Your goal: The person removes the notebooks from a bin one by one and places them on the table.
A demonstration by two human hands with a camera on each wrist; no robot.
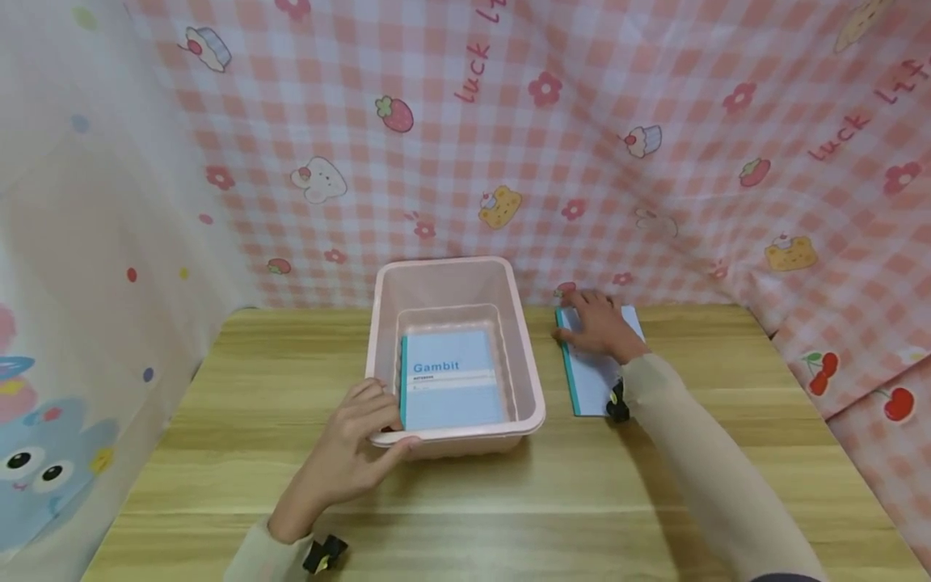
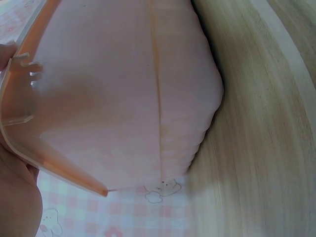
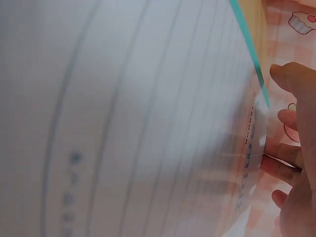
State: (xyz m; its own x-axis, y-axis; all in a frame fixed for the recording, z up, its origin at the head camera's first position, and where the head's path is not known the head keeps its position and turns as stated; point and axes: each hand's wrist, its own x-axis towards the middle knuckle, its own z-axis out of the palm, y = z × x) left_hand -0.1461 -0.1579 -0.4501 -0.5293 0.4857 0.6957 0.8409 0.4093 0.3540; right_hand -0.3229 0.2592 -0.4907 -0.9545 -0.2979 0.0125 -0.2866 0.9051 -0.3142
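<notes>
A pale pink plastic bin point(image 1: 527, 356) stands on the table, with a light blue notebook point(image 1: 451, 408) marked "Gambit" lying flat inside it. My left hand point(image 1: 345, 453) grips the bin's near left corner, fingers over the rim and thumb along the front. In the left wrist view the outer wall of the bin point(image 2: 98, 113) fills much of the picture. To the right of the bin lies another blue notebook point(image 1: 589, 376) with a green spine. Over its far end rests my right hand point(image 1: 600, 325), fingers loosely spread; the right wrist view shows the fingertips at the notebook's far edge.
The wooden table point(image 1: 465, 517) stretches around the bin on the near side. Behind it hangs a pink checked cloth point(image 1: 436, 145) that meets the table's back edge. A pale curtain point(image 1: 145, 339) hangs at the left. Both wrists carry small black bands.
</notes>
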